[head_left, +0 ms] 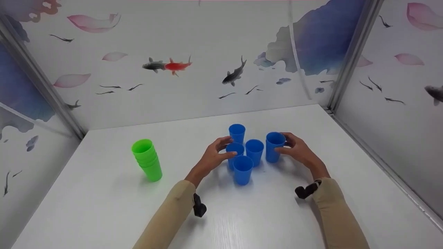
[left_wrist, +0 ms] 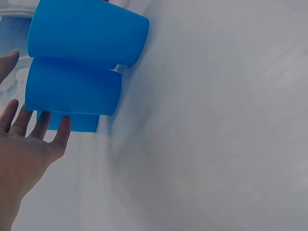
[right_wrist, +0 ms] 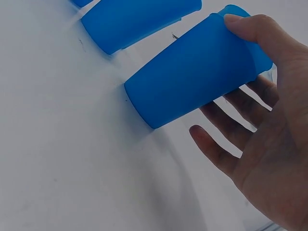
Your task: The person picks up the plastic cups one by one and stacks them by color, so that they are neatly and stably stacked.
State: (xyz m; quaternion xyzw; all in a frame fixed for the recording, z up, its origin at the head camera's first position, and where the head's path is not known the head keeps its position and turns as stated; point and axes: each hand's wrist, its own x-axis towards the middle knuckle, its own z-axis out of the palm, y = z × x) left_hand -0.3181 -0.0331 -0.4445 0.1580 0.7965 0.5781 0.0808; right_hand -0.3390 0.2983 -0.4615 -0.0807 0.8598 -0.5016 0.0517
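On the white table stand several blue plastic cups in a tight group. My right hand (head_left: 299,152) grips a stack of nested blue cups (head_left: 272,155) at the group's right side; in the right wrist view the thumb lies at the upper cup's rim (right_wrist: 262,53). My left hand (head_left: 213,155) is around the left blue cup (head_left: 229,163), its fingers spread and its thumb over the rim. In the left wrist view, fingertips (left_wrist: 62,127) are beside a cup, though contact is unclear. The front cup (head_left: 242,175), middle cup (head_left: 254,156) and back cup (head_left: 237,133) stand upright.
A stack of green cups (head_left: 152,169) stands on the left part of the white table (head_left: 104,207). Printed panels with fish and petals (head_left: 207,90) enclose the back and sides. Black wrist devices (head_left: 199,205) sit at both cuffs.
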